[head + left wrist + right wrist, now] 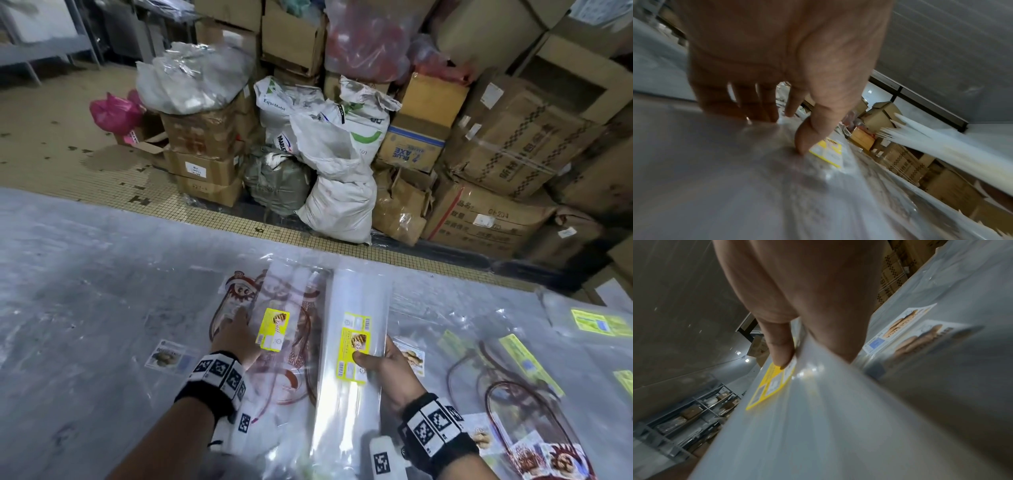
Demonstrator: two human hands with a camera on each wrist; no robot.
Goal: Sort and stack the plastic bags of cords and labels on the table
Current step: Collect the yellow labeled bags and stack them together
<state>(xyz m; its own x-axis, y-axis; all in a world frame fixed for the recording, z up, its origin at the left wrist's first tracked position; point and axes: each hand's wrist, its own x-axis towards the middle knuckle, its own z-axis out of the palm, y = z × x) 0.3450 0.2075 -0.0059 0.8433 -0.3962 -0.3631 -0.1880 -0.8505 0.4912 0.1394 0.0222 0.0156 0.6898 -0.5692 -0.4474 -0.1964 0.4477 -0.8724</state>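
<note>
Table (85, 274), plastic-covered, bags spread across it.

Far left: loose card (168, 355) with a food photo, print too small to read.

Left hand (236, 337) flat on a clear bag (291, 308) holding brown cord and printed with a cartoon face; fingers straight and slightly apart, thumb tip pressing the plastic just beside a yellow label (274, 329). Left wrist view agrees: fingers (764, 105) extended onto the film, thumb down next to the yellow label (828, 152). Label text unreadable.

Centre: right hand (390, 366) grips a long clear bag stack (356, 342), lying just right of the cord bag. Thumb clamped on top of its yellow barcode label (354, 346), fingers underneath. Right wrist view: thumb (780, 350) pinching the film at the label edge (768, 386).

Right: more cord bags (507, 404) and yellow labels (599, 322), lying flat.

Beyond the table: sack (277, 102) marked "ExxonMobil"; box (411, 150) marked "BLUE AXE", upside down.
</note>
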